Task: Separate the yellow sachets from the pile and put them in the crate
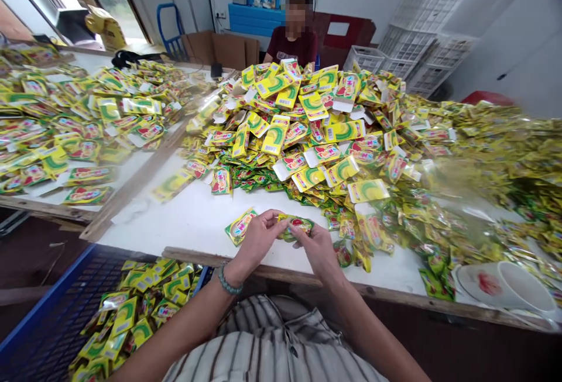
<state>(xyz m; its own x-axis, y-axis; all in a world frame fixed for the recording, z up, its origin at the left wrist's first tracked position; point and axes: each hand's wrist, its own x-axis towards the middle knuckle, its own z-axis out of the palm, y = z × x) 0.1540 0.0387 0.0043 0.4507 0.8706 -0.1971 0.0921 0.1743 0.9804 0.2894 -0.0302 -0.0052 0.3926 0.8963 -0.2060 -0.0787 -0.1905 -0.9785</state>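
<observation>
- Showing glossy, crinkled plastic film on the hand-held packet point(298, 222).
- Gleaming softly with smooth printed card on the heaped boxes point(276, 135).
- Glinting with thin, creased plastic film on the loose packets point(483, 171) at the right.
- Looking smooth and faintly shiny on the white tabletop point(132, 230).
- Showing rough, matt, worn wood along the edging strip point(193, 255).
- Looking like hard moulded plastic on the blue crate point(65, 300).
- Lying in soft, matt, creased cloth on the striped shirt point(246, 350).
- Looking smooth and polished on the beaded bracelet point(229, 281).
- Shining with a glossy, smooth coat on the mug point(478, 288).
- Showing dull brown cardboard on the carton point(228, 50).
</observation>
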